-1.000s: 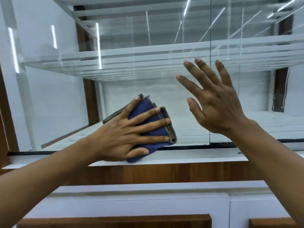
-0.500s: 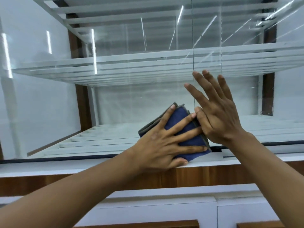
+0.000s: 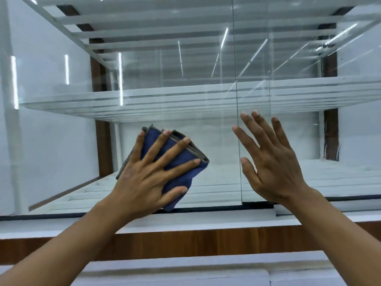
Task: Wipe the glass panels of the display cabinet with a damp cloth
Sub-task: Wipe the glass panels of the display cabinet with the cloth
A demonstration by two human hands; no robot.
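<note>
The tall white display cabinet with dark wood trim [image 3: 103,153] fills the view, its slatted white shelves [image 3: 165,100] stacked one above another behind the glass, and a white ledge over a wood band [image 3: 185,242] runs across the near edge. Its front is closed by clear sliding glass panels: the left glass panel [image 3: 169,83] reaches to a vertical edge just right of centre, and the right glass panel [image 3: 309,141] overlaps it there (the thin upright seam shows where the two meet). Against the lower part of the left panel, above the dark bottom track [image 3: 206,208], the person's left hand [image 3: 148,180] lies flat with fingers fanned wide over a folded dark blue cloth with grey edging [image 3: 181,162], pinning it to the glass rather than gripping it; the spread likely serves to press the whole pad evenly so the damp face stays in contact. The right hand [image 3: 272,162] is empty, palm forward and fingers splayed at the seam; whether it touches the glass cannot be told, though it seems placed to steady the sliding panel against the wiping pressure. Judging by the cloth's low position, the stretch of pane above it may yet need passes.
</note>
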